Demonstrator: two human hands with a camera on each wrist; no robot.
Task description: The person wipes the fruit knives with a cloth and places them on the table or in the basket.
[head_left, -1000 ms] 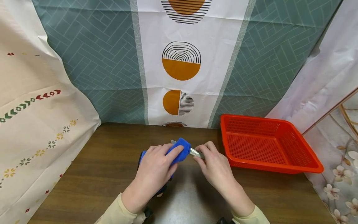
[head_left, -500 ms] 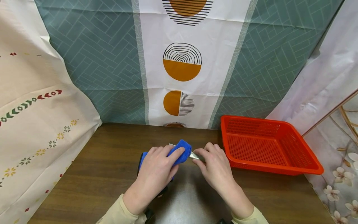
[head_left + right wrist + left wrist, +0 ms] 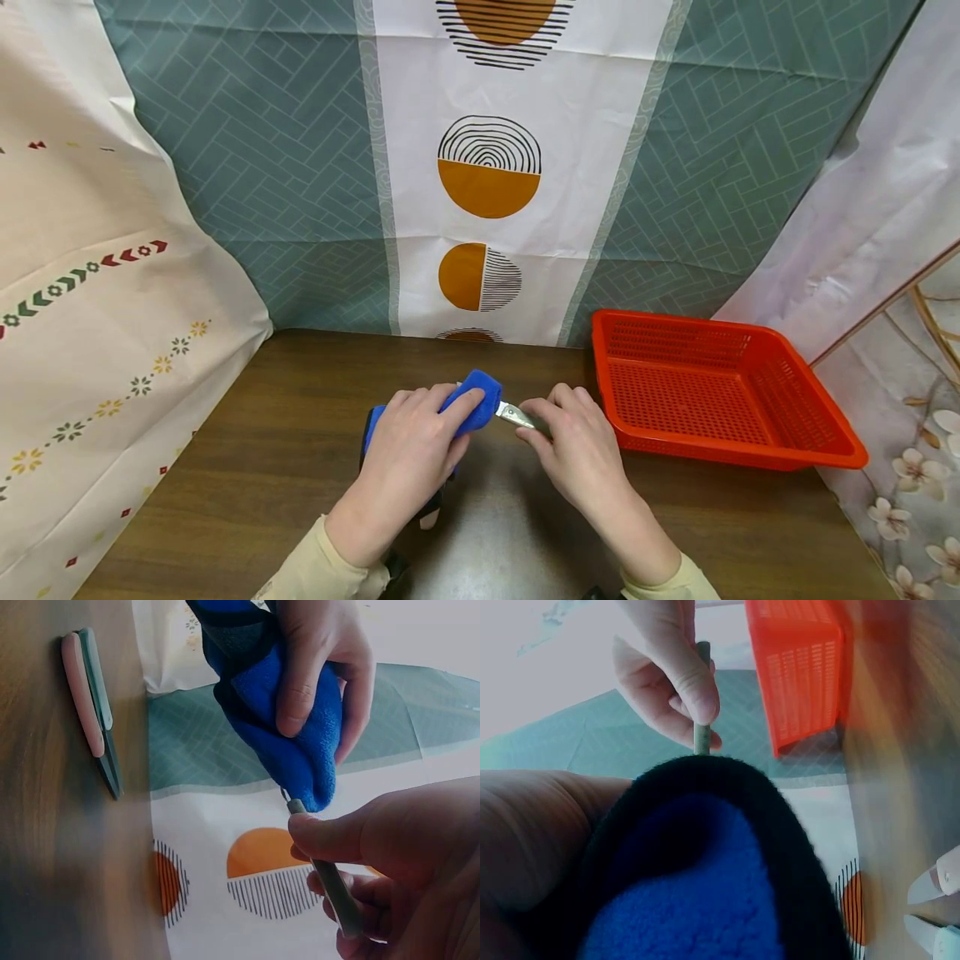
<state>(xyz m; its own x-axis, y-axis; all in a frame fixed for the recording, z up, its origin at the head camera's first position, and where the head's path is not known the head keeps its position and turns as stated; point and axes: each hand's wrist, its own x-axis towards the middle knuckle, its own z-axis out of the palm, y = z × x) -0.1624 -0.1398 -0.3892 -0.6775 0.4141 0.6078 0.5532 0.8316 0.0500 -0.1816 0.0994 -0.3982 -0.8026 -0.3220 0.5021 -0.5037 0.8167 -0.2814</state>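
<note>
My left hand (image 3: 411, 446) grips a blue cloth (image 3: 480, 402) with a dark edge, folded around the blade of a small knife (image 3: 515, 414). Part of the bare metal shows between the cloth and my right hand (image 3: 579, 443). That hand pinches the knife's grey-green handle (image 3: 339, 901) between thumb and fingers, as the right wrist view shows. Most of the blade is hidden in the cloth. Loose cloth hangs below my left palm. Two more knives lie side by side on the table, one with a pink handle (image 3: 82, 694), the other with a pale green handle (image 3: 96, 679).
A red plastic basket (image 3: 731, 454) with perforated walls stands at the back right of the brown wooden table (image 3: 247, 467). Patterned fabric (image 3: 315, 167) hangs behind the table, and more drapes line both sides.
My left hand has slid the cloth slightly left along the blade, leaving more metal bare near the handle. The right hand holds the knife nearly still.
</note>
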